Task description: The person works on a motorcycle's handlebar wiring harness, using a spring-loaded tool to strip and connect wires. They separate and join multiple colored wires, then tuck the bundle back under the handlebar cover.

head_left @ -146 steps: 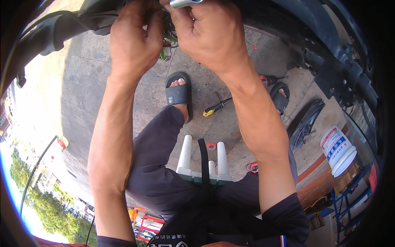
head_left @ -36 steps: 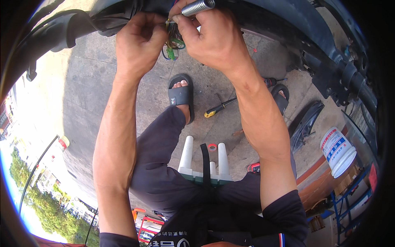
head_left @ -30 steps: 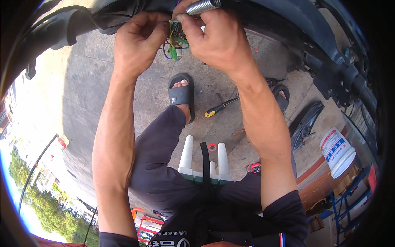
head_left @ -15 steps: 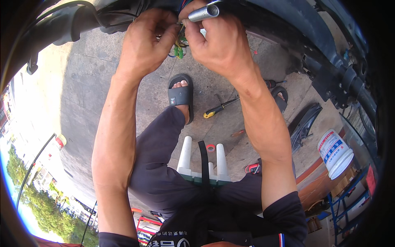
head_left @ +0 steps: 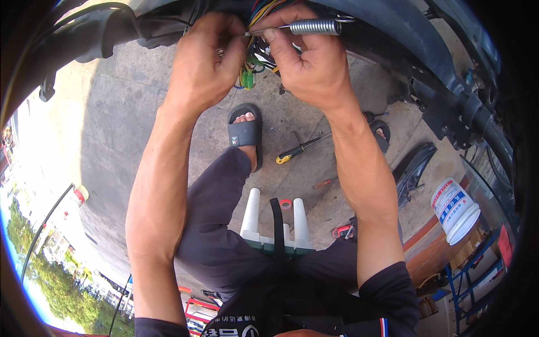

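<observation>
The silver metal coil spring with a thin rod (head_left: 315, 27) lies crosswise, coil pointing right; the right hand (head_left: 315, 67) pinches its rod. The left hand's (head_left: 205, 64) fingertips are closed near the rod's tip, on what I cannot tell. Multicoloured thin wires (head_left: 272, 8) pass between.

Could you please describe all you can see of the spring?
The spring is a tight, silvery, metal-looking coil with a bent wire end at right and a thin shank at left. It lies crosswise over the right hand, whose fingers seem to pinch the shank; its tip reaches the left hand.
</observation>
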`<state>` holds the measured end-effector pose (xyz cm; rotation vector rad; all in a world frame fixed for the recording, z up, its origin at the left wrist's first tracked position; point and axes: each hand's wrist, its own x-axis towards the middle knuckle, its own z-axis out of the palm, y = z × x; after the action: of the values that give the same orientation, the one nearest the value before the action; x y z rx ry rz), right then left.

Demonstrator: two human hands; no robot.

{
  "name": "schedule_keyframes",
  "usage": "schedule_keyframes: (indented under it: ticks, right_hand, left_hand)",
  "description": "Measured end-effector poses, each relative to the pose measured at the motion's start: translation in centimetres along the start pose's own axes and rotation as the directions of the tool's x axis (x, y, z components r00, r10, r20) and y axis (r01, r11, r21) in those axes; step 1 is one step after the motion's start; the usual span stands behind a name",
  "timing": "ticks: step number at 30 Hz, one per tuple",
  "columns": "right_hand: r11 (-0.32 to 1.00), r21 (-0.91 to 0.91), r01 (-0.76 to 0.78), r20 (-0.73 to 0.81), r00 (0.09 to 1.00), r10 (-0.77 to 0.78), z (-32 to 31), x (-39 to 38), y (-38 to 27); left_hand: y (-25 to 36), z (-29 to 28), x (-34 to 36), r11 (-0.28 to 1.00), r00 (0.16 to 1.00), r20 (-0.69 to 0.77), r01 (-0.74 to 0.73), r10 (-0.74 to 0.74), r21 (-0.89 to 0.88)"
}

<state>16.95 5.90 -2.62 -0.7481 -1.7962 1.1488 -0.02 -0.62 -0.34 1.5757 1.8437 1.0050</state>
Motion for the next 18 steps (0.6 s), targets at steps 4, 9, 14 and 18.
schedule_keyframes:
  ticks: [4, 9, 14, 18]
  right_hand:
    - [0.997, 0.038, -0.063, -0.029, 0.998, 0.064, 0.29, -0.02, -0.19]
    - [0.999, -0.030, 0.024, -0.021, 0.999, -0.025, 0.09, 0.26, -0.25]
    - [0.995, -0.081, 0.049, -0.034, 0.998, -0.052, 0.12, 0.35, -0.40]
    - [0.991, -0.102, 0.087, -0.034, 0.995, -0.091, 0.06, 0.54, -0.27]
  left_hand:
    - [0.06, 0.09, -0.20, 0.995, 0.999, -0.043, 0.020, -0.024, -0.097]
    - [0.54, 0.05, -0.47, 0.997, 0.995, -0.079, -0.053, 0.057, 0.058]
    - [0.69, -0.01, -0.20, 0.989, 0.996, -0.064, -0.058, 0.067, 0.132]
    - [0.60, -0.12, 0.00, 0.997, 1.000, -0.022, 0.002, 0.000, 0.074]
